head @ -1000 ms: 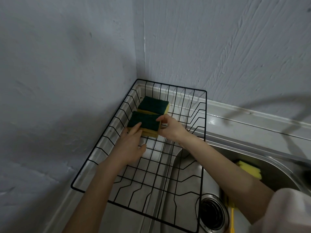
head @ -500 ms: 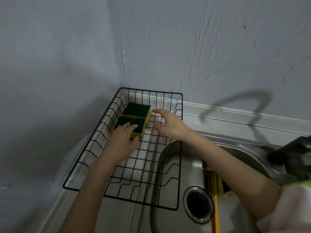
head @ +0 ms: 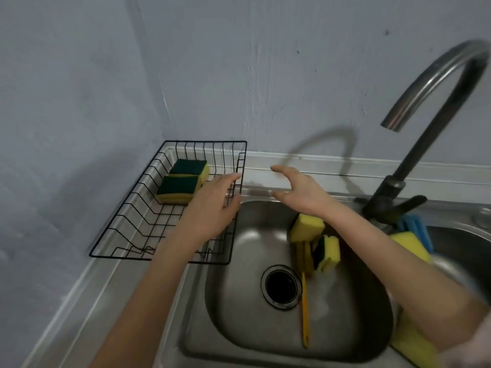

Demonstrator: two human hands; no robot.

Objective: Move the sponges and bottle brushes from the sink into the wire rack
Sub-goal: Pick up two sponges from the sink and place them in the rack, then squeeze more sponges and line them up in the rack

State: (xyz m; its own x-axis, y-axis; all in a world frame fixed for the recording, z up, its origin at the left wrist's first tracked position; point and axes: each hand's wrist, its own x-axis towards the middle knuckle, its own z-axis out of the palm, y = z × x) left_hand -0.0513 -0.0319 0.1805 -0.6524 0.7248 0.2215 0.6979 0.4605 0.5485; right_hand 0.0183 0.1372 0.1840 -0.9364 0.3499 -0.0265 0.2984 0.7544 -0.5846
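Note:
Two green-topped yellow sponges [head: 179,189] lie side by side at the far end of the black wire rack [head: 127,224], left of the sink. My left hand [head: 212,205] hovers open over the rack's right edge, holding nothing. My right hand [head: 300,192] is open above the sink's back rim, fingers spread. In the steel sink [head: 239,301] lie a yellow sponge [head: 307,227], a green-and-yellow sponge [head: 326,253] and a yellow-handled bottle brush [head: 305,301]. My right forearm hides part of the sink's right side.
A dark curved faucet [head: 414,144] rises at the back right. More yellow and blue sponges [head: 414,235] sit by the faucet base, and another yellow sponge [head: 414,343] lies under my right arm. The drain [head: 281,286] is mid-basin. Walls close off the left and back.
Both hands let go of the sponges in the rack and drew back to the right, toward the sink. The view swung right, bringing the sink and faucet into sight.

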